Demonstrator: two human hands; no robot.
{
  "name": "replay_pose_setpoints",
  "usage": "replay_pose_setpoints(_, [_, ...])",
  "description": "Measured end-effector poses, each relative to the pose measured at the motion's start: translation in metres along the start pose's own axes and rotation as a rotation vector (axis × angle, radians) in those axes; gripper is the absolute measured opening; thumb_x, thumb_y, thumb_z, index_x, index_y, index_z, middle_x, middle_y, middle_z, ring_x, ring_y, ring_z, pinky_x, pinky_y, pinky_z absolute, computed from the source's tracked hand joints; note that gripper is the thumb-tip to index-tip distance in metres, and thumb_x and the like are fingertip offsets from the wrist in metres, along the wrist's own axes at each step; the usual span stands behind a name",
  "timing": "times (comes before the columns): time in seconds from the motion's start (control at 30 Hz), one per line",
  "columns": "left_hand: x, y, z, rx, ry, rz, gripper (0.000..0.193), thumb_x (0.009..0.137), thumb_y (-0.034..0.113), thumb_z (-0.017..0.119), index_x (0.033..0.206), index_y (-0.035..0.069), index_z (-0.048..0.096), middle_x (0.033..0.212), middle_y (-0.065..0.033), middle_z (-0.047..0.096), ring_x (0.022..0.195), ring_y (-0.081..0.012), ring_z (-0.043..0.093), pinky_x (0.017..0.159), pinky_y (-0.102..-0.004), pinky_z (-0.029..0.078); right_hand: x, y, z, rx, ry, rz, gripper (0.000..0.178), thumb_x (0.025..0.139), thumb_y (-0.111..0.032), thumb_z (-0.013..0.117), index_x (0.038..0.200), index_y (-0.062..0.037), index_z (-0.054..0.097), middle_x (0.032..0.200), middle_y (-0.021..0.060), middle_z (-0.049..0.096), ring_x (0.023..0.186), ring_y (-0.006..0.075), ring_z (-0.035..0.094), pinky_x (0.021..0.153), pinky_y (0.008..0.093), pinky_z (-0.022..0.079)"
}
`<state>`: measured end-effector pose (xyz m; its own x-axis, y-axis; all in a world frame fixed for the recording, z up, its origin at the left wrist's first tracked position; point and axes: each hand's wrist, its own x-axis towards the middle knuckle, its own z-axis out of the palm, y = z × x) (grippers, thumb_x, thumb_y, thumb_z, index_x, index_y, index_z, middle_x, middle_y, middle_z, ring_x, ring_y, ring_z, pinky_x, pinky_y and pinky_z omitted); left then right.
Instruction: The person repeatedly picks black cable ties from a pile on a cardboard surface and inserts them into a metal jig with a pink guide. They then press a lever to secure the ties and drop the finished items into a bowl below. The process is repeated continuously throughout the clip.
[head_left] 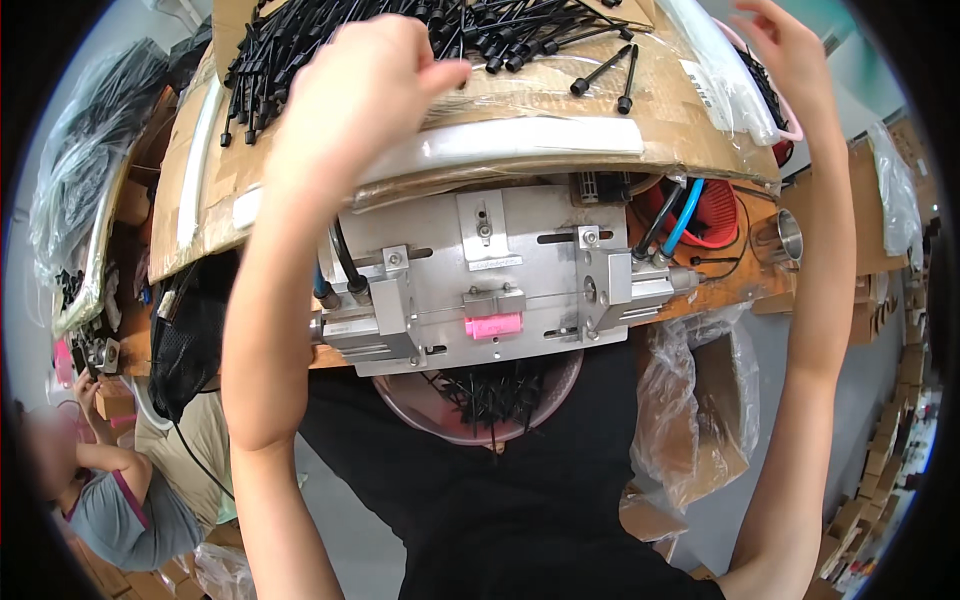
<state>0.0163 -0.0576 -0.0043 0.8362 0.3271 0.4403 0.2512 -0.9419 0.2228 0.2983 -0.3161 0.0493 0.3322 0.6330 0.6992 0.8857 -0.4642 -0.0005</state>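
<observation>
My left hand (pixel 375 75) is over a heap of black plastic rods with thick end caps (pixel 290 60) on a cardboard sheet. Its thumb points right. The other fingers are blurred and mostly hidden, so any hold on a rod cannot be told. At the upper right my right hand (pixel 785 45) is raised beside a pink-rimmed container (pixel 795 125), fingers apart, with nothing visible in them. Between my forearms sits a metal fixture plate (pixel 440 225) with a clamp block at each side. A small pink block (pixel 493 326) lies at its front middle.
Below the fixture, a clear bowl (pixel 400 405) of black rods rests at my lap. A red basket (pixel 715 215) and a metal cup (pixel 778 240) stand right of the fixture. A plastic-lined carton (pixel 720 400) is lower right. Another person (pixel 130 490) sits at lower left.
</observation>
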Motion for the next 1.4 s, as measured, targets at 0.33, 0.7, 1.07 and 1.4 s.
replay_pose_setpoints(0.33, [-0.152, 0.055, -0.027, -0.468, 0.287, -0.097, 0.023, 0.079, -0.011, 0.068, 0.099, 0.000, 0.065, 0.093, -0.0057, 0.065, 0.084, -0.0139, 0.060, 0.074, -0.0248, 0.050, -0.002, -0.158, 0.035, 0.561, -0.363, -0.224, 0.017, 0.084, -0.008, 0.065, 0.100, -0.0062, 0.071, 0.084, 0.0146, 0.070, 0.078, 0.0253, 0.069, 0.072, 0.0361, 0.053])
replay_pose_setpoints(0.7, [-0.209, 0.094, 0.034, -0.429, 0.275, 0.055, 0.059, 0.078, -0.003, 0.072, 0.133, -0.007, 0.053, 0.104, -0.0121, 0.063, 0.086, -0.0247, 0.061, 0.076, -0.0348, 0.052, -0.102, -0.199, -0.021, 1.155, -0.206, 0.319, 0.021, 0.092, -0.006, 0.063, 0.109, 0.0056, 0.063, 0.094, 0.0151, 0.070, 0.076, 0.0159, 0.066, 0.065, 0.0237, 0.052])
replay_pose_setpoints(1.07, [-0.072, 0.012, 0.007, 0.145, 0.340, -0.024, 0.033, 0.087, 0.028, 0.070, 0.100, -0.002, 0.062, 0.090, -0.0155, 0.060, 0.089, -0.0326, 0.058, 0.079, -0.0421, 0.048, -0.058, -0.074, -0.021, 0.293, 0.272, 0.327, 0.020, 0.090, -0.010, 0.071, 0.102, 0.0064, 0.071, 0.089, 0.0063, 0.073, 0.079, 0.0096, 0.066, 0.074, 0.0203, 0.050])
replay_pose_setpoints(1.4, [-0.092, 0.031, 0.002, -0.143, 0.267, 0.006, 0.020, 0.086, 0.017, 0.072, 0.094, 0.003, 0.060, 0.078, -0.0092, 0.051, 0.075, -0.0244, 0.052, 0.069, -0.0342, 0.044, -0.031, -0.039, 0.005, 0.505, 0.379, 0.205, 0.020, 0.084, -0.010, 0.068, 0.094, 0.0070, 0.066, 0.083, 0.0135, 0.069, 0.074, 0.0199, 0.064, 0.070, 0.0311, 0.051])
